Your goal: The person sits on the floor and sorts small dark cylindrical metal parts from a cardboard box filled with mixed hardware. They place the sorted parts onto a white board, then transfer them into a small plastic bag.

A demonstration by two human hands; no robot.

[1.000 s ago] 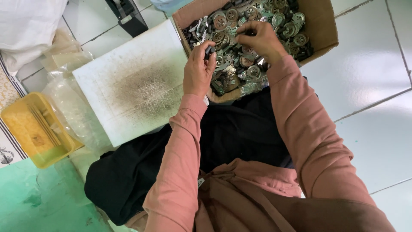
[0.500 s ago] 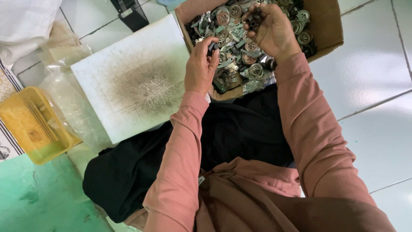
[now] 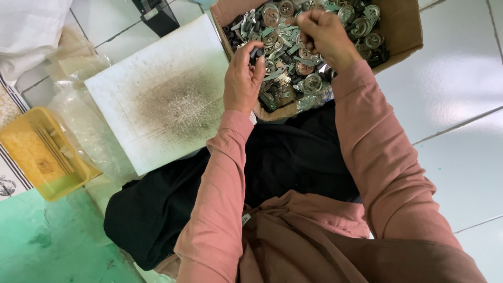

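The small dark metal part [image 3: 255,53] sits pinched between the thumb and fingers of your left hand [image 3: 244,78], held just over the near edge of the brown cardboard box [image 3: 403,26]. That box lies on the white tiled floor [image 3: 450,105] and is heaped with round grey metal discs and brackets [image 3: 283,31]. Your right hand [image 3: 327,34] is curled shut down in the heap, fingers closed on pieces there; which piece it grips you cannot tell. Just left of the box lies a white square board with a dark, sooty smear [image 3: 167,99]. Further left stands a yellow plastic tray [image 3: 39,157] beside crumpled clear plastic bags [image 3: 89,131].
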